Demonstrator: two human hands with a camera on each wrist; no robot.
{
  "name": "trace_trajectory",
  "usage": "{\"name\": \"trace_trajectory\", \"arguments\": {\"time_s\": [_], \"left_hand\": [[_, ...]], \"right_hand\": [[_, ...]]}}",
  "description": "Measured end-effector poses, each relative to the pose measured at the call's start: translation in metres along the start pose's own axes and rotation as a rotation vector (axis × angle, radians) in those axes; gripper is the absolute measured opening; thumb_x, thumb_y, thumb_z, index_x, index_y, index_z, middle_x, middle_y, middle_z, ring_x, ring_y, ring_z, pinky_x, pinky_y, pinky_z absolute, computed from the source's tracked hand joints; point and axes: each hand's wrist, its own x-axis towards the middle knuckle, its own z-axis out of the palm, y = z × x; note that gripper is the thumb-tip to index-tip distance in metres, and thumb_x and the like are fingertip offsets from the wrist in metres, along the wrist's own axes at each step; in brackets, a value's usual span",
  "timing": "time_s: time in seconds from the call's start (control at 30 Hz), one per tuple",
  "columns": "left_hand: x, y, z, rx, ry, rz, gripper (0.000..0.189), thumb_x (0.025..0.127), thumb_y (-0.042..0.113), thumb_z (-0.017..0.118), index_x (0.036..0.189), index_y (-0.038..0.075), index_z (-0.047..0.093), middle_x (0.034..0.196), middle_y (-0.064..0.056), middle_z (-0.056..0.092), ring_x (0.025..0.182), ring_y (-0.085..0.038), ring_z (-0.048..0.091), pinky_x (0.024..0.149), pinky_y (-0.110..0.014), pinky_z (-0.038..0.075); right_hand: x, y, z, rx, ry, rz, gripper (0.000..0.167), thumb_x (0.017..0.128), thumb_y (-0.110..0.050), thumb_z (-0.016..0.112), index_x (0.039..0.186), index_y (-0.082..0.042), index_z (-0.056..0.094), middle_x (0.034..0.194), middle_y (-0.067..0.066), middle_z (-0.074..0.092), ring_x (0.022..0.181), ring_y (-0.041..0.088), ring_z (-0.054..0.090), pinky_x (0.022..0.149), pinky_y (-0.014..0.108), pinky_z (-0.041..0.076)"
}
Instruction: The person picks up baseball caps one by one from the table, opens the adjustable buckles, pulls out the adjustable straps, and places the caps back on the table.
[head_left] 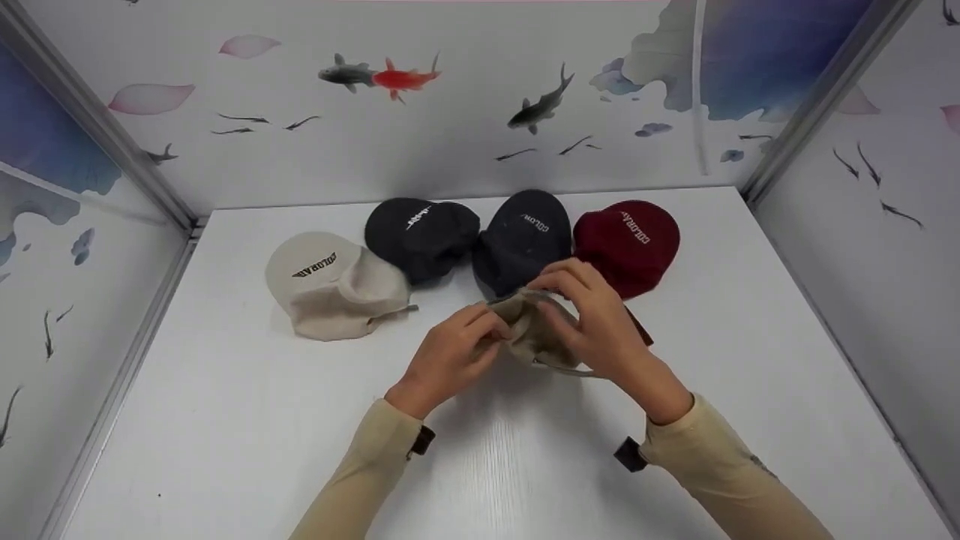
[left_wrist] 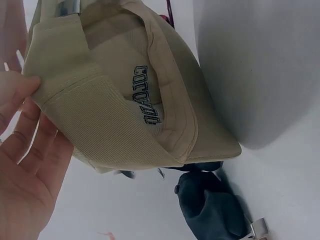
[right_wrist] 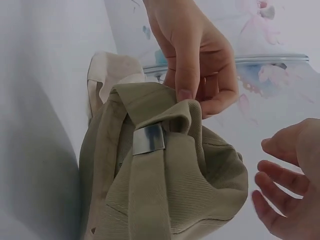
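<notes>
Khaki cap sits between the person's two hands over the white table. The left hand pinches it near the back strap, thumb against the cloth. The right hand looks pressed to the cap from above, but the right wrist view shows its fingers spread, apart from the cloth and just beside it. That view also gives the metal buckle on the strap, just below the left hand's pinch. Looking into the hollow, the left wrist view brings out dark lettering on the inside, past the pinched strap; the head view does not show it.

Beyond the grip four more caps lie in a curved row: a cream cap to the left of the left hand, a black cap and a navy cap farther out, and a red cap just past the right hand. That hand covers part of the khaki cap and crosses the red cap's near edge. In the right wrist view the khaki cap hides much of the cream one.

Behind the row stands a wall printed with fish and petals. Tan sleeves run back from both wrists.
</notes>
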Motion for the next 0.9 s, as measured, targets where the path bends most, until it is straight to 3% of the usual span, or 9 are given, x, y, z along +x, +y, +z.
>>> {"name": "trace_trajectory", "arguments": {"time_s": [0.1, 0.2, 0.33, 0.47, 0.63, 0.9], "left_hand": [[0.0, -0.002, 0.0, -0.039, 0.02, -0.025, 0.01, 0.093, 0.008, 0.068, 0.099, 0.015, 0.065, 0.099, 0.001, 0.061, 0.088, -0.009, 0.062, 0.078, -0.021, 0.054], [0.002, -0.005, 0.0, -0.055, 0.053, -0.044, 0.009, 0.093, 0.007, 0.067, 0.098, 0.014, 0.064, 0.098, 0.0, 0.061, 0.085, -0.009, 0.062, 0.075, -0.021, 0.055], [0.004, -0.008, 0.0, -0.06, 0.096, -0.064, 0.01, 0.093, 0.004, 0.066, 0.096, 0.013, 0.064, 0.095, -0.002, 0.06, 0.079, -0.01, 0.06, 0.07, -0.022, 0.053], [0.005, -0.01, -0.001, -0.09, 0.107, -0.101, 0.011, 0.092, 0.001, 0.064, 0.095, 0.012, 0.062, 0.093, -0.003, 0.059, 0.077, -0.009, 0.057, 0.068, -0.023, 0.052], [0.006, -0.011, -0.003, -0.187, 0.071, -0.157, 0.009, 0.095, 0.001, 0.06, 0.096, 0.01, 0.061, 0.094, -0.004, 0.058, 0.079, -0.01, 0.055, 0.07, -0.024, 0.051], [0.005, -0.012, -0.006, -0.319, -0.012, -0.244, 0.006, 0.101, 0.004, 0.051, 0.101, 0.008, 0.056, 0.112, -0.006, 0.07, 0.086, -0.011, 0.064, 0.073, -0.027, 0.053]], "right_hand": [[-0.006, -0.003, 0.001, -0.064, 0.029, -0.04, 0.017, 0.09, -0.003, 0.071, 0.107, -0.008, 0.068, 0.102, 0.005, 0.064, 0.091, 0.016, 0.054, 0.078, 0.021, 0.046], [-0.012, -0.005, 0.002, -0.131, 0.003, -0.064, 0.022, 0.089, -0.01, 0.074, 0.109, -0.009, 0.068, 0.099, 0.004, 0.064, 0.088, 0.016, 0.053, 0.077, 0.024, 0.046], [-0.019, -0.004, 0.002, -0.202, -0.074, -0.064, 0.04, 0.085, -0.027, 0.079, 0.118, -0.011, 0.064, 0.107, 0.004, 0.063, 0.094, 0.019, 0.054, 0.085, 0.032, 0.045], [-0.022, 0.001, 0.003, -0.23, -0.152, -0.024, 0.054, 0.081, -0.034, 0.081, 0.125, -0.011, 0.061, 0.124, 0.007, 0.062, 0.11, 0.023, 0.056, 0.097, 0.039, 0.048], [-0.025, 0.005, 0.004, -0.249, -0.225, 0.038, 0.058, 0.08, -0.029, 0.084, 0.129, -0.011, 0.059, 0.137, 0.011, 0.057, 0.126, 0.026, 0.054, 0.103, 0.043, 0.05], [-0.024, 0.007, 0.006, -0.239, -0.22, 0.051, 0.054, 0.079, -0.015, 0.085, 0.127, -0.011, 0.061, 0.135, 0.01, 0.058, 0.126, 0.026, 0.055, 0.099, 0.04, 0.054]]}}
